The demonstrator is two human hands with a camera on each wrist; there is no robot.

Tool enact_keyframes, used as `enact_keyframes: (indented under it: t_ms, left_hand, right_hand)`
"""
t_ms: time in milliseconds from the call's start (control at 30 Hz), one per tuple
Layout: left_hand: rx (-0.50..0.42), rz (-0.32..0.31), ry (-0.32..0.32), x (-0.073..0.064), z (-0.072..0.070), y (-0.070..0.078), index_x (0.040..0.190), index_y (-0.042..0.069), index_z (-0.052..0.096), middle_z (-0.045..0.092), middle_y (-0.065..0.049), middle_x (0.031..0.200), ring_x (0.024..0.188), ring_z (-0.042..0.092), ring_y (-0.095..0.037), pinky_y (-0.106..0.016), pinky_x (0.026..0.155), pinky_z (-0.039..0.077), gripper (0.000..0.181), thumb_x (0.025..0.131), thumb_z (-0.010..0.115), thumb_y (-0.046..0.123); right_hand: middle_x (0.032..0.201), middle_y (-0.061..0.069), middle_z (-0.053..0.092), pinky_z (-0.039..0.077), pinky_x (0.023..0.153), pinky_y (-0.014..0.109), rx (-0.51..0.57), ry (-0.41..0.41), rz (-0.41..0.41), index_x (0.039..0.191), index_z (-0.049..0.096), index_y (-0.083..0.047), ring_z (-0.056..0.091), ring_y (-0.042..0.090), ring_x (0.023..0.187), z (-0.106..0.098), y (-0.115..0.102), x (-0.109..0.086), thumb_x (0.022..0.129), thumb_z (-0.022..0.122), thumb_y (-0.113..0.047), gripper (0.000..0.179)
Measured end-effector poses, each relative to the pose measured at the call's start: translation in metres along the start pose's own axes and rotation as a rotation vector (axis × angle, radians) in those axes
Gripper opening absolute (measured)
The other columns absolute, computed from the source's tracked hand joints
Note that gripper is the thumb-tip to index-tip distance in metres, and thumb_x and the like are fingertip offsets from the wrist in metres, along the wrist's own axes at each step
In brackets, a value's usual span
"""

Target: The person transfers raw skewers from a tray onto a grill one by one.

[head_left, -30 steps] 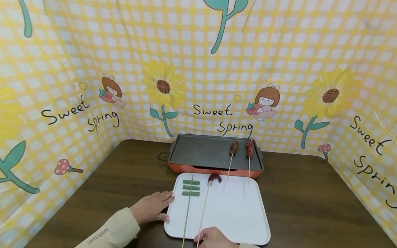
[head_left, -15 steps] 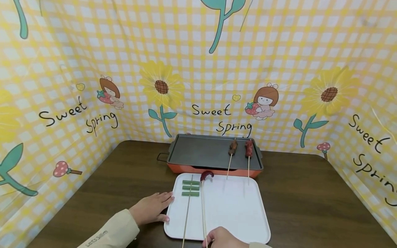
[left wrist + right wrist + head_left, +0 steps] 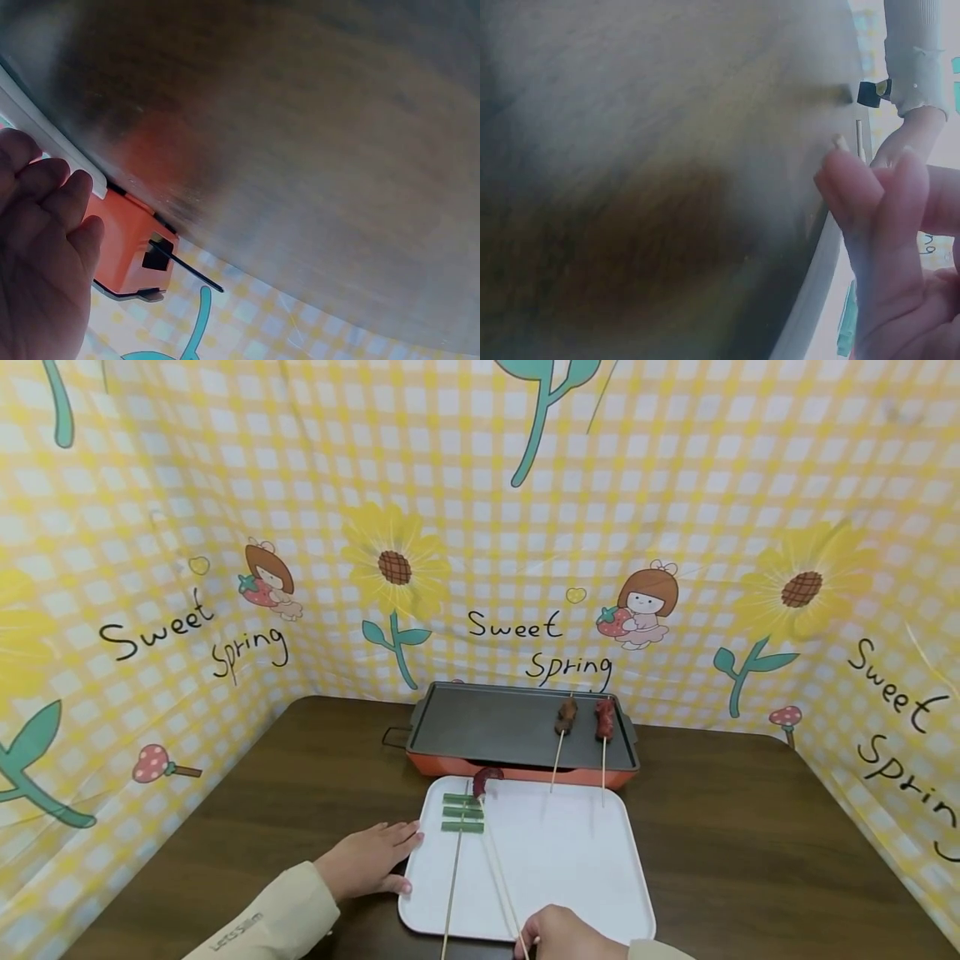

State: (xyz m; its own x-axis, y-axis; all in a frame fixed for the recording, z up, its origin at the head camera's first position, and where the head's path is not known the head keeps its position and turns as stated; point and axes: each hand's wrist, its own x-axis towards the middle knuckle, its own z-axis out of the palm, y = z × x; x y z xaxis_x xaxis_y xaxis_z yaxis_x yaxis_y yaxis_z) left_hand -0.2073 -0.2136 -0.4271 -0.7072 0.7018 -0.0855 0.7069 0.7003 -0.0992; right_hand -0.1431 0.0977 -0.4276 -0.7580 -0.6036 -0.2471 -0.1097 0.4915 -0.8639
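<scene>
My right hand (image 3: 564, 935) pinches the lower end of a wooden skewer at the near edge of the white tray (image 3: 588, 868). The tip of that stick pokes out between thumb and fingers (image 3: 877, 217) in the right wrist view. A dark red, curved piece of food (image 3: 487, 780) sits on the skewer's far end, close to the tray's far rim, overlapping the right ends of the green pieces in the head view. Three green bean-like pieces (image 3: 462, 813) on another skewer lie at the tray's left. My left hand (image 3: 369, 860) rests with extended fingers against the tray's left edge.
Behind the tray stands an orange electric griddle (image 3: 480, 722) with a dark plate and a wire handle on its left. Two meat skewers, one brown (image 3: 566, 717) and one red (image 3: 604, 720), lie on its right side, sticks overhanging the tray. A checked cloth surrounds the brown table (image 3: 735, 827).
The right hand has moved right with the stick's lower end, while the dark red piece has swung left toward the green pieces. The left hand stays at the tray's edge.
</scene>
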Motion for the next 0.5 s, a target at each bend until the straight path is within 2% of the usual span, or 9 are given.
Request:
enact_keyframes:
  t_ms: [200,400,500]
  left_hand:
    - [0.017,0.011,0.017,0.000,0.001,-0.002,0.131,0.000,0.056,0.053,-0.018,0.136,0.124,0.051,-0.025,-0.041,0.098,0.044,0.070,0.087,0.056,0.055]
    - [0.032,0.007,0.007,0.001,0.002,0.000,0.131,0.000,0.057,0.053,-0.018,0.135,0.124,0.051,-0.024,-0.041,0.098,0.044,0.068,0.087,0.058,0.052]
    - [0.021,-0.001,-0.004,0.001,0.001,0.001,0.131,0.000,0.056,0.053,-0.018,0.136,0.125,0.051,-0.024,-0.041,0.099,0.043,0.068,0.087,0.058,0.051]
  right_hand:
    - [0.061,-0.002,0.057,0.037,0.058,0.021,-0.053,-0.006,-0.015,0.072,0.067,0.002,0.041,0.006,0.056,-0.006,-0.003,-0.003,0.071,0.064,0.013,0.012]
    - [0.067,0.003,0.063,0.034,0.059,0.021,-0.092,0.004,-0.005,0.074,0.069,0.000,0.037,0.008,0.059,-0.012,-0.008,-0.004,0.065,0.057,0.017,0.022]
    - [0.064,0.000,0.060,0.034,0.060,0.021,-0.108,0.000,-0.017,0.075,0.069,-0.001,0.037,0.007,0.060,-0.013,-0.011,-0.005,0.064,0.056,0.016,0.025]
